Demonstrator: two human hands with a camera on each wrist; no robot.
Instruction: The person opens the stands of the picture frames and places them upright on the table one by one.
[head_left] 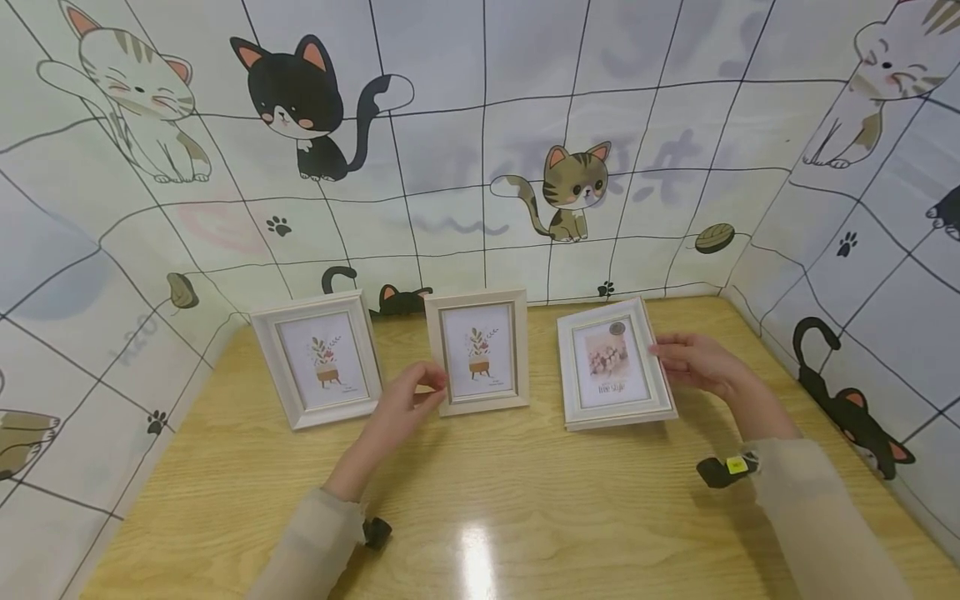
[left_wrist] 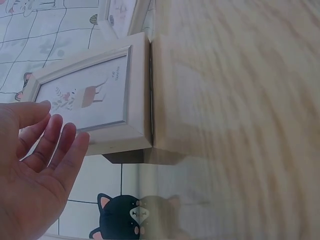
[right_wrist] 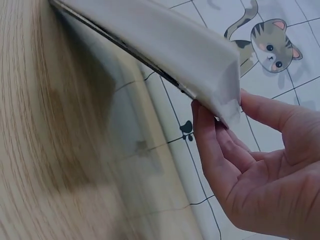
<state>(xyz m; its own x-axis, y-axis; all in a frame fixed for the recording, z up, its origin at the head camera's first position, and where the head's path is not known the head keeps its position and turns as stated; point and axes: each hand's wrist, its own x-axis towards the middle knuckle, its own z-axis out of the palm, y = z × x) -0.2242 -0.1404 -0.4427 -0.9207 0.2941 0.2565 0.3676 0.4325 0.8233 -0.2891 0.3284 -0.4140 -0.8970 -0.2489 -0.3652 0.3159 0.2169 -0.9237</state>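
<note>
In the head view my right hand [head_left: 701,367] pinches the right edge of a white picture frame [head_left: 618,412] with a pink floral print. That frame is tilted; in the right wrist view my thumb [right_wrist: 267,111] lies on its front side and my fingers [right_wrist: 210,137] behind it. My left hand [head_left: 401,404] is beside the left edge of the middle picture frame [head_left: 483,406], which stands upright with a potted-plant print. Loosely bent fingers [left_wrist: 65,150] show before that frame in the left wrist view; contact cannot be made out.
At the left, another white picture frame [head_left: 333,414] with a potted-plant print stands on the wooden table [head_left: 480,483]. White walls [head_left: 450,167] with cat drawings and grid lines enclose the table at the back and both sides.
</note>
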